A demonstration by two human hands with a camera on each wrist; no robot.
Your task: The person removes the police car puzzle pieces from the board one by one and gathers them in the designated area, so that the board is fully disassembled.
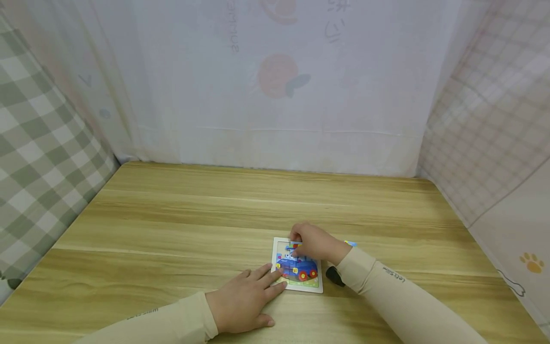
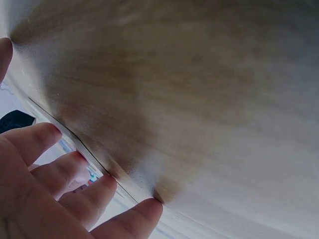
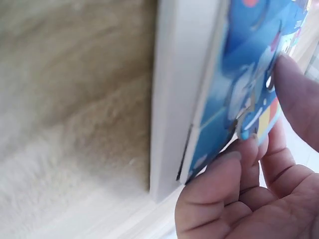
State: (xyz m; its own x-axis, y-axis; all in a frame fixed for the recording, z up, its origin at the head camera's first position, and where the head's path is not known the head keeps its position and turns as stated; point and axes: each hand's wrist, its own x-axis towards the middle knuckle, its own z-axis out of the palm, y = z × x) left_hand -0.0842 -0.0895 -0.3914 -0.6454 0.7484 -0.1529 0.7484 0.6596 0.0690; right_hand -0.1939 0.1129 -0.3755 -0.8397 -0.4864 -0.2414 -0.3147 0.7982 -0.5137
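A jigsaw puzzle point(image 1: 302, 275) showing a blue vehicle with red wheels lies in a white frame point(image 1: 301, 288) on the wooden table. My right hand point(image 1: 315, 242) is over its upper part. Between thumb and fingers it pinches a puzzle piece point(image 3: 263, 122) with blue, yellow and red on it, tilted against the picture in the right wrist view. My left hand point(image 1: 247, 297) lies spread with its fingers extended, the fingertips at the frame's left edge. In the left wrist view its fingers point(image 2: 92, 196) reach across the frame's border.
Beside the right forearm, a blue and yellow piece point(image 1: 350, 243) shows on the table. A black object point(image 1: 334, 276) sits right of the frame, partly covered by the sleeve. A pale printed curtain point(image 1: 275, 138) closes off the back, and a checked cloth point(image 1: 43, 119) hangs at the left.
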